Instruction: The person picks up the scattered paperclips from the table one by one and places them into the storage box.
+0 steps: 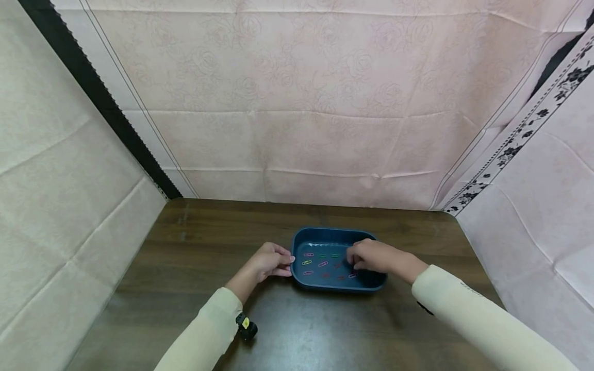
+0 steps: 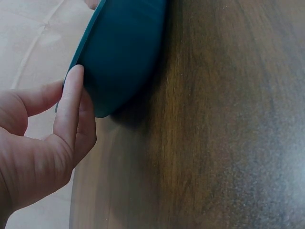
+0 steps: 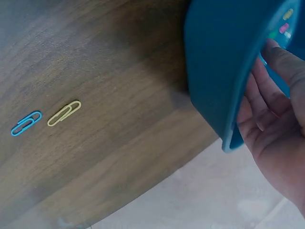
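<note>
A dark blue rectangular tray sits on the table, with several small coloured paper clips on its floor in loose rows. Among them are a yellow paper clip, a pink paper clip and a green paper clip. My left hand pinches the tray's left rim between thumb and fingers. Over the right side of the tray, my right hand reaches down inside with bent fingers. Its fingertips are hidden behind the tray wall in the right wrist view, so whether they hold a clip does not show.
On the brown wooden table, a blue paper clip and a yellow paper clip lie outside the tray in the right wrist view. Pale cloth hangs behind the table and along both sides.
</note>
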`<state>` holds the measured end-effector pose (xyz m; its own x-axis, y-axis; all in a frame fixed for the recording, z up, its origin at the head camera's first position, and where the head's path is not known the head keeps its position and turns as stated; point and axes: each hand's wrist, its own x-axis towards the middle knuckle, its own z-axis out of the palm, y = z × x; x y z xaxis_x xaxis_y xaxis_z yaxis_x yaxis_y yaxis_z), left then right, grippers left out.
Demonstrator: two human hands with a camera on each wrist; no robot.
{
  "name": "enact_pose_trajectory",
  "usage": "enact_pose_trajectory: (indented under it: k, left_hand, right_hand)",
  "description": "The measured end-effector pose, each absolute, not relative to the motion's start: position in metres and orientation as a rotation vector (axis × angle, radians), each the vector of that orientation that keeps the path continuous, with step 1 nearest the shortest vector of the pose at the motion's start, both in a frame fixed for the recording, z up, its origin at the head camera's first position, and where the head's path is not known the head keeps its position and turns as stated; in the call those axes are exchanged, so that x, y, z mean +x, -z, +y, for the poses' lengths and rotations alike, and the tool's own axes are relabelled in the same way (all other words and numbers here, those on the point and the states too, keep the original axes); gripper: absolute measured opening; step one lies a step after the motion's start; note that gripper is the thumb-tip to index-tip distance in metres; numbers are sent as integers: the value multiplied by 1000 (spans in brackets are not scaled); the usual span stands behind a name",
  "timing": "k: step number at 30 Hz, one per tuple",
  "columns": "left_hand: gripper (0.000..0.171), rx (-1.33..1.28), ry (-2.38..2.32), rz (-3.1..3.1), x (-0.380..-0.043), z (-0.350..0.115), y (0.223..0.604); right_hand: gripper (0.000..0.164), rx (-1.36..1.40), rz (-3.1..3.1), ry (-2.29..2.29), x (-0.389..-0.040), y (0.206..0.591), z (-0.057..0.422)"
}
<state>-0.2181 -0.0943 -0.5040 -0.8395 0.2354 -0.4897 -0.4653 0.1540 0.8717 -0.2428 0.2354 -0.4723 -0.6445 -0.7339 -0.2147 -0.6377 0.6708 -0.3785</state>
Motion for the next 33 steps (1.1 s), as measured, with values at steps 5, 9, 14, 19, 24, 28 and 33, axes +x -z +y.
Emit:
enact_pose_trajectory:
  k: [5, 9, 14, 19, 24, 28, 33]
  left_hand:
    - [27, -213, -1734, 1916, -218, -94, 504]
    - [28, -219, -1731, 1919, -218, -94, 505]
    - [29, -222, -1736, 1916, -218, -94, 507]
    - [30, -235, -1741, 1915, -218, -94, 507]
    - [30, -233, -1742, 1912, -218, -95, 506]
    - [30, -230, -1744, 1910, -218, -95, 507]
    - [30, -226, -1742, 1905, -218, -95, 506]
  right_hand:
    - [10, -1077, 2594, 434, -241, 464, 242]
    - [12, -1064, 2642, 506, -237, 461, 250]
    - [16, -1036, 2719, 594, -230, 458, 259]
    - [19, -971, 2799, 671, -222, 450, 270]
    - [20, -893, 2870, 721, -214, 448, 282]
    - [21, -854, 2947, 751, -209, 449, 291]
    - [24, -802, 3020, 797, -202, 455, 303]
